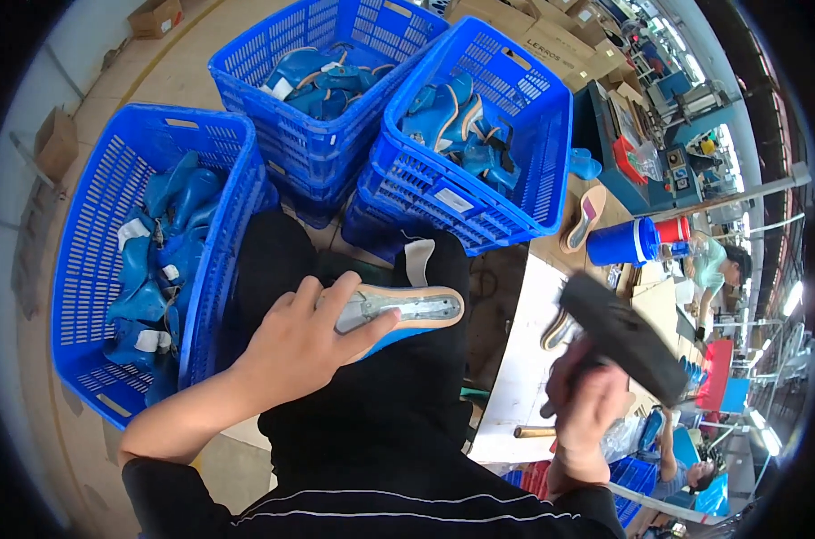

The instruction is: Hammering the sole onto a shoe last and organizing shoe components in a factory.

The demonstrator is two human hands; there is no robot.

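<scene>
A half-made blue shoe (416,308) with a pale rim lies over my lap, its underside turned up and showing a grey-green middle. My left hand (300,328) is closed around one end of it, the thumb lying across the underside. To the right, my right hand (592,395) grips a black T-shaped tool (625,337) with a thick, blocky head. The tool is blurred, and I cannot make out its exact kind. It is held up over the white work surface (524,377), apart from the shoe. On my right knee rests a white strip (418,260).
Blue crates of blue shoe parts stand at left (75,296), ahead (291,135) and ahead right (461,198). A sole-shaped piece (584,218), blue jug (621,242) and wooden handle (533,432) lie on the right. Two people (713,269) work farther off.
</scene>
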